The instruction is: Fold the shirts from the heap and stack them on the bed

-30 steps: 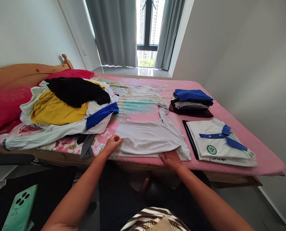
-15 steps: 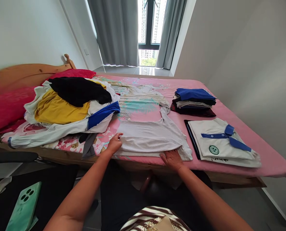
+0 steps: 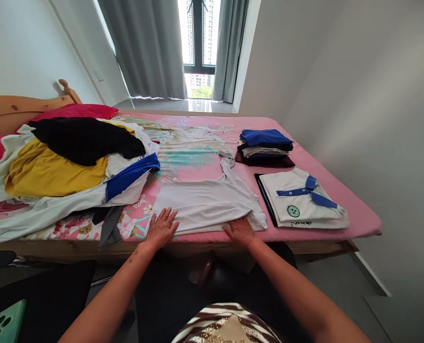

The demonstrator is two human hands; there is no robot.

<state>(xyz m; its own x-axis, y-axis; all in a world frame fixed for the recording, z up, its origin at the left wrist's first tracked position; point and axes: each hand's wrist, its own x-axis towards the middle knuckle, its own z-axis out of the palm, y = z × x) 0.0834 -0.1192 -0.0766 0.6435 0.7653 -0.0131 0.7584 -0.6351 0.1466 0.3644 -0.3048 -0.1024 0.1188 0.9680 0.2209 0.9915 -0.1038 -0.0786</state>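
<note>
A light grey long-sleeved shirt (image 3: 201,202) lies at the near edge of the bed, its near side folded over and one sleeve stretched toward the far side. My left hand (image 3: 162,226) rests flat on the shirt's lower left corner, fingers spread. At the near right part of the shirt is my right hand (image 3: 240,230); its thumb shows apart, while the fingertips are partly hidden under the fabric fold. To the right lies a folded white polo shirt (image 3: 287,207) with a blue collar and a green round badge.
A loose heap of clothes, with a yellow garment (image 3: 55,171) and a black garment (image 3: 86,138), covers the bed's left side. Behind the polo stands a stack of folded clothes (image 3: 265,148). A green phone (image 3: 5,321) lies at lower left. The pink bedsheet (image 3: 355,214) extends right.
My left hand has opened from a pinch at the shirt's left edge and now lies flat on it. My right hand stays near the same part of the shirt. The view has turned right.
</note>
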